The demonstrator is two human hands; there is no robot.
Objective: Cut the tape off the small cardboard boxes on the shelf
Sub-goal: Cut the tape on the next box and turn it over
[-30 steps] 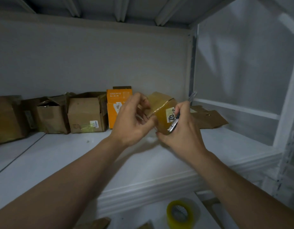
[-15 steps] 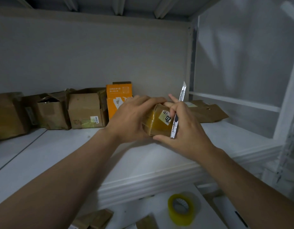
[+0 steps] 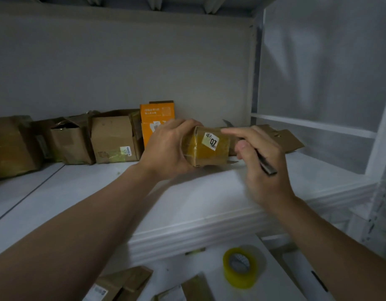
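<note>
A small cardboard box (image 3: 211, 156) wrapped in glossy yellowish tape, with a white "07" sticker, rests near the back of the white shelf (image 3: 187, 203). My left hand (image 3: 166, 148) grips its left end. My right hand (image 3: 261, 161) is at its right side, closed around a utility knife (image 3: 267, 167) held like a pen, index finger stretched over the box top. The dark handle end sticks out toward me; a blade tip shows behind the box.
Several opened brown boxes (image 3: 114, 137) and an orange box (image 3: 156, 115) line the back wall to the left. Flattened cardboard (image 3: 283, 139) lies at the back right. Below the shelf sit a yellow tape roll (image 3: 240, 267) and more cardboard (image 3: 122, 283).
The box has been turned and set lower on the shelf, sticker now facing me. The knife, upright with blade up before, now lies along the box's right side with the handle toward me.
</note>
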